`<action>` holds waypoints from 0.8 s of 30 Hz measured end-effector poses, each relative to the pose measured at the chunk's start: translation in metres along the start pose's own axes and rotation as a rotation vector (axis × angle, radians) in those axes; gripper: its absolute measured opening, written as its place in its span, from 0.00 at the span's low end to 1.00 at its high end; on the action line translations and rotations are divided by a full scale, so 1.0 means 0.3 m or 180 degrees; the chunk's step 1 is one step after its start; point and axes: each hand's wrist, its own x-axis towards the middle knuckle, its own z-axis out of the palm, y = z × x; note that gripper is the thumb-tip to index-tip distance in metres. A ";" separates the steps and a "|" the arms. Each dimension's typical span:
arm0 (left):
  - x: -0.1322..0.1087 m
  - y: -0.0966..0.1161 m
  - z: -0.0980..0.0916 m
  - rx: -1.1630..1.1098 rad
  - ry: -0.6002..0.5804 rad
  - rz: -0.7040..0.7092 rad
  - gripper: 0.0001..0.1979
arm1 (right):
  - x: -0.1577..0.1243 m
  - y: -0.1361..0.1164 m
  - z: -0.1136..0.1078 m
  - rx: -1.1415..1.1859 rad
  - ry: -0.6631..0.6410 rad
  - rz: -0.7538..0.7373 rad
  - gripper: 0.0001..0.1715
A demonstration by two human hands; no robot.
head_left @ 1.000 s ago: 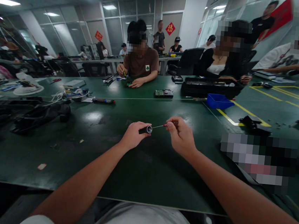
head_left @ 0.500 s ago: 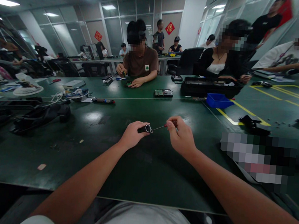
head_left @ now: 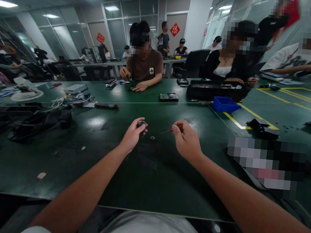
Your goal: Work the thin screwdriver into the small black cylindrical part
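Pinched in the right hand (head_left: 187,143), a screwdriver (head_left: 167,131) points left; the left hand (head_left: 131,136) holds a cylinder (head_left: 141,124) upright.

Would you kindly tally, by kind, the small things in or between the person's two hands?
black cylinder, in the left hand: 1
small ring, loose on the table: 1
thin red-handled tool, in the right hand: 1
Total: 3

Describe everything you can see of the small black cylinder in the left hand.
The cylinder is small, dark, metallic-looking, with a paler rim at its upper end. It stands roughly upright, pinched by the fingertips of the left hand, above the green table. A small ring lies beside it, apart. The thin tool in the right hand is clear of it.
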 end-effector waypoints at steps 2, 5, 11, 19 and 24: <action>0.004 0.021 -0.005 -0.0041 -0.0031 -0.0137 0.15 | 0.000 0.000 0.000 0.0023 -0.0017 -0.0005 0.11; 0.004 0.062 -0.013 0.0597 -0.0236 -0.0102 0.15 | -0.001 -0.003 -0.002 0.0031 -0.0063 0.0007 0.11; 0.018 0.094 -0.005 0.2454 -0.0880 0.0422 0.11 | -0.001 -0.005 -0.001 0.0050 -0.0070 -0.0008 0.10; 0.041 0.047 0.018 0.3346 -0.1573 0.0702 0.11 | -0.001 0.000 0.004 -0.0006 -0.0116 -0.0051 0.10; 0.044 0.050 -0.003 0.3018 -0.1469 0.0597 0.10 | -0.003 0.001 0.007 0.0039 -0.0080 -0.0018 0.09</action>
